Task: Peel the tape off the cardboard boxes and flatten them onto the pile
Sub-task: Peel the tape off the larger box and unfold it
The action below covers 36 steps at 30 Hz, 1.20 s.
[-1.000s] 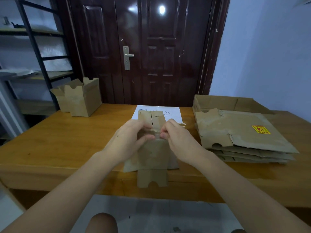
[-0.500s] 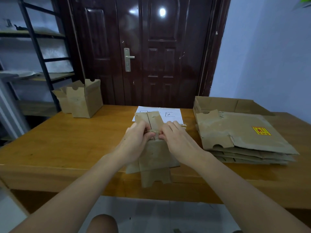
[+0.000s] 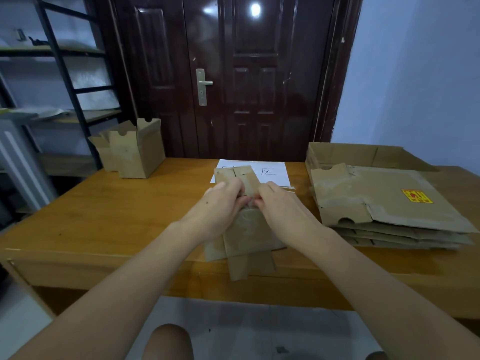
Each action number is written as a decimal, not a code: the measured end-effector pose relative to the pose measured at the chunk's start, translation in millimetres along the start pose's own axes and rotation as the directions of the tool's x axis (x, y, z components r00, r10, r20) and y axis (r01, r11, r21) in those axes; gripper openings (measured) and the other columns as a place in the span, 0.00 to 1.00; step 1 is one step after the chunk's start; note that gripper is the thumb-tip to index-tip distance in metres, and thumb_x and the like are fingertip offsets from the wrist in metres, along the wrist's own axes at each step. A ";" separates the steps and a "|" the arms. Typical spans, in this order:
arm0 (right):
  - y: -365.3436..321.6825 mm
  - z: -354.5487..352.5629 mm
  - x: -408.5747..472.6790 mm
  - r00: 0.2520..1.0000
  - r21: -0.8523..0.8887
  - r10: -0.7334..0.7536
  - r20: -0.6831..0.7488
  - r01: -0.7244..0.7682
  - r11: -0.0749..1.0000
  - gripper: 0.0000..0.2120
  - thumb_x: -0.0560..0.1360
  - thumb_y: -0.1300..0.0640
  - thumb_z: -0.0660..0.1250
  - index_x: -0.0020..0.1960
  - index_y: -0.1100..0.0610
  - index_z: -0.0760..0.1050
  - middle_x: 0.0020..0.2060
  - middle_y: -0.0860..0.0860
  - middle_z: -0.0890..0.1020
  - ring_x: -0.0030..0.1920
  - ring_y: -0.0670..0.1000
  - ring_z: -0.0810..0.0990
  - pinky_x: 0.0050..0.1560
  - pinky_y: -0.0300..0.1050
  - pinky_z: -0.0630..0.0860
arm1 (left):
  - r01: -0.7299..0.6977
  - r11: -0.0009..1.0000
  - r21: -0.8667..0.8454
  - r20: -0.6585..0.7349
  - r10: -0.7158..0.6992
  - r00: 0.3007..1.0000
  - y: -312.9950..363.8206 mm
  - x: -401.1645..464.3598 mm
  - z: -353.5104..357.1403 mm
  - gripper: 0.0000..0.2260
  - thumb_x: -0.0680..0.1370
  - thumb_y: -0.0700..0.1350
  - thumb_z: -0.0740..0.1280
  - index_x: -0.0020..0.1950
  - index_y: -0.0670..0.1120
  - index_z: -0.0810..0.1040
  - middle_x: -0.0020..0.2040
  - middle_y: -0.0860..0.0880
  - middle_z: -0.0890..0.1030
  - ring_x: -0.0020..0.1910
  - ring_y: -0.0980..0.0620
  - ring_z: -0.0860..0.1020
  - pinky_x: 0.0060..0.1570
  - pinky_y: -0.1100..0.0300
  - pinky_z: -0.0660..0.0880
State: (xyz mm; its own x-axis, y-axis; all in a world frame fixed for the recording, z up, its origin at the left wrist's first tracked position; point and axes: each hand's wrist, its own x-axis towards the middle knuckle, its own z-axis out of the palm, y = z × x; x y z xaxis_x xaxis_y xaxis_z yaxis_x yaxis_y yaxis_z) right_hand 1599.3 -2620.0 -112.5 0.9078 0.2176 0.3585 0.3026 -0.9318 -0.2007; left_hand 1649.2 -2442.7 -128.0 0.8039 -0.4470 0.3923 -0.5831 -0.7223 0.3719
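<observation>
1. Fingertips of left hand (image 3: 219, 209) and right hand (image 3: 281, 207) curled in and pinching at the middle of the small brown cardboard box (image 3: 249, 229), thumbs nearly meeting over its centre seam (whether tape sits between them cannot be told).
2. Box lying collapsed on the near middle of the table, long axis running away from the person toward the door, slightly slanted; far flaps (image 3: 236, 175) raised beyond the knuckles, near flap (image 3: 250, 266) hanging over the table's front edge.
3. Far flaps overlapping a white paper sheet with handwritten characters (image 3: 272, 172) lying flat on the table.
4. To the right, well apart from the hands, a pile of flattened brown cardboard sheets (image 3: 384, 216), top sheet bearing a yellow-and-red sticker (image 3: 416, 196); behind the pile, a shallow open cardboard tray (image 3: 345, 154).
5. At the far left corner, two upright open-topped brown cardboard boxes (image 3: 132, 149) standing side by side, touching.
6. All resting on a glossy honey-coloured wooden table (image 3: 117, 216).
7. Behind: a dark brown panelled door (image 3: 246, 74) with a metal lever handle (image 3: 202, 85), pale blue wall (image 3: 415, 87) on the right, black metal shelving (image 3: 65, 74) on the left, light tiled floor (image 3: 246, 326) below.
</observation>
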 end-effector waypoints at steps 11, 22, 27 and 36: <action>18.8 -15.0 -4.4 0.993 0.253 0.064 -0.101 -0.036 0.967 0.13 0.75 0.63 0.74 0.58 0.51 0.82 0.44 0.45 0.78 0.45 0.44 0.76 0.49 0.33 0.73 | -0.189 0.977 0.103 -0.184 0.205 0.961 0.2 4.0 -2.4 0.14 0.81 0.55 0.62 0.52 0.47 0.80 0.53 0.54 0.76 0.50 0.52 0.73 0.53 0.50 0.74; 29.6 -2.3 -6.1 0.943 0.275 0.177 -0.282 -0.097 0.956 0.12 0.75 0.64 0.74 0.56 0.53 0.83 0.44 0.44 0.77 0.44 0.43 0.76 0.51 0.39 0.79 | -0.263 0.944 0.201 -0.023 0.273 0.962 22.4 16.2 1.9 0.13 0.82 0.60 0.64 0.61 0.54 0.75 0.50 0.60 0.72 0.46 0.57 0.73 0.44 0.59 0.74; 33.9 -2.5 -7.5 0.928 0.356 0.259 -0.267 -0.155 0.922 0.11 0.75 0.62 0.75 0.55 0.51 0.81 0.43 0.45 0.81 0.44 0.45 0.80 0.49 0.39 0.80 | -0.386 0.906 0.173 -0.032 0.397 0.917 25.8 26.3 7.7 0.10 0.84 0.51 0.61 0.53 0.49 0.80 0.53 0.55 0.77 0.47 0.55 0.74 0.45 0.61 0.72; 37.9 3.5 -7.4 0.937 0.659 0.342 -0.072 -0.213 0.722 0.09 0.74 0.60 0.73 0.52 0.50 0.80 0.42 0.50 0.82 0.42 0.46 0.79 0.46 0.42 0.78 | -0.216 0.976 0.034 -0.098 0.218 0.971 23.3 29.5 16.7 0.09 0.83 0.55 0.64 0.55 0.55 0.82 0.51 0.59 0.75 0.46 0.58 0.77 0.42 0.57 0.76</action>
State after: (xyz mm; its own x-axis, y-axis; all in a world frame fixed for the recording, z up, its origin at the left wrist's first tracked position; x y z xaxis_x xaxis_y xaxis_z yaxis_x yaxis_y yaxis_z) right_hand 1605.1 -2655.9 -125.9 0.9331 -0.1359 0.3329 0.2164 -0.5271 -0.8218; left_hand 1661.3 -2481.5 -121.8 0.6417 -0.5398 0.5448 -0.7387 -0.6260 0.2498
